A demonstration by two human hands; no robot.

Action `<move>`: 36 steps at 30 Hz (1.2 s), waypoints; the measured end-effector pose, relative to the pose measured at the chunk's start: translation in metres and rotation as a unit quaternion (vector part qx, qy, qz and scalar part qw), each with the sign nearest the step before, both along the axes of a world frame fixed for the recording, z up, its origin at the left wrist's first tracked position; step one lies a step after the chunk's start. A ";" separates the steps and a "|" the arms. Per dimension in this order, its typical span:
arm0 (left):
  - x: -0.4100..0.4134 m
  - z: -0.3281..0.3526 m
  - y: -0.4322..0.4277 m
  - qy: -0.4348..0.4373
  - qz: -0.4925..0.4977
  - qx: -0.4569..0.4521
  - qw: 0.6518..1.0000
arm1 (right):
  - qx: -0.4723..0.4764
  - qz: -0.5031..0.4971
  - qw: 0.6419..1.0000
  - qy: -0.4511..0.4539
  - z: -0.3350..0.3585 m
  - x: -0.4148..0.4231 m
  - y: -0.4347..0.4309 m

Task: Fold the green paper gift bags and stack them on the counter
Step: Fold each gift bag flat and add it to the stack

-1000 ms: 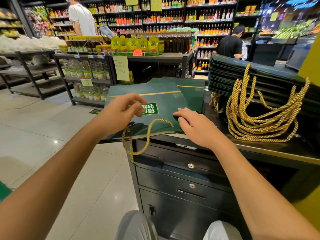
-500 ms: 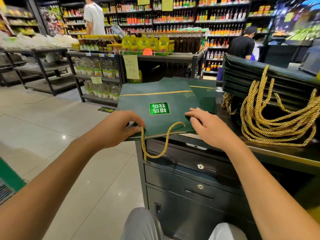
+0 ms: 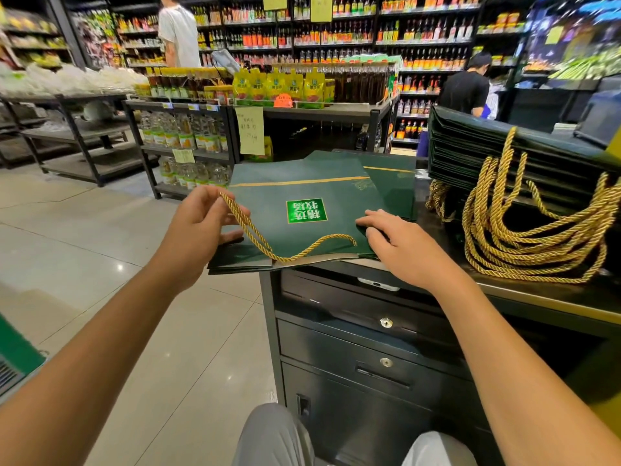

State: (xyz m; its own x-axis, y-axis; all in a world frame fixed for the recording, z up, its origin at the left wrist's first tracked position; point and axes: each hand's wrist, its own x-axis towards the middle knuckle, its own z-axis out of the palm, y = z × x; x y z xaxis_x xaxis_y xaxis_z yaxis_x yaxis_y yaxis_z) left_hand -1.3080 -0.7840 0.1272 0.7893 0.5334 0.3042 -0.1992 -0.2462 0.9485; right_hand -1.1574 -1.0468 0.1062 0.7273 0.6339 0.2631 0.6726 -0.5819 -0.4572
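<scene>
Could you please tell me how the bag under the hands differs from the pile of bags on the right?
The bag lies label up, overhanging the counter; the pile is many bags high, showing mostly edges. The left hand pinches the bag's cord, the right hand rests on the bag; the pile's cords hang loose, untouched. Both are dark green with gold cords.

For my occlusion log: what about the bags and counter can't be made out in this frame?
Head view only.
- Bags beneath the top bag: count hidden, it covers them.
- The folded stack: cut off by the right edge.
- Bag corner under the right hand: covered.
- Handwritten yellow note: too small to read.
</scene>
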 end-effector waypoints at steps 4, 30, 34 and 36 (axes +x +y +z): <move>-0.004 -0.005 0.009 0.012 -0.020 -0.006 1.000 | 0.009 0.000 1.000 0.000 -0.001 0.001 0.001; 0.001 -0.059 0.012 0.089 0.079 0.166 0.979 | 0.167 -0.074 0.977 0.106 0.019 -0.009 -0.007; -0.005 -0.051 0.012 0.065 0.101 0.152 0.981 | 0.235 -0.058 0.962 0.131 0.028 -0.014 -0.004; -0.008 -0.041 0.014 0.051 0.099 0.142 0.984 | 0.259 -0.055 0.956 0.129 0.034 -0.016 0.000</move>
State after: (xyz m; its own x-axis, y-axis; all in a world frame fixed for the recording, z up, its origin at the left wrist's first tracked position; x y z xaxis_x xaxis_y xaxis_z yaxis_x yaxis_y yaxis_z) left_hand -1.3163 -0.7696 0.0862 0.7123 0.5844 0.3886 -0.0288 -0.5289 0.8482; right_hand -1.1733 -1.0463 0.1406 0.8649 0.3830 0.3244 0.4468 -0.2930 -0.8453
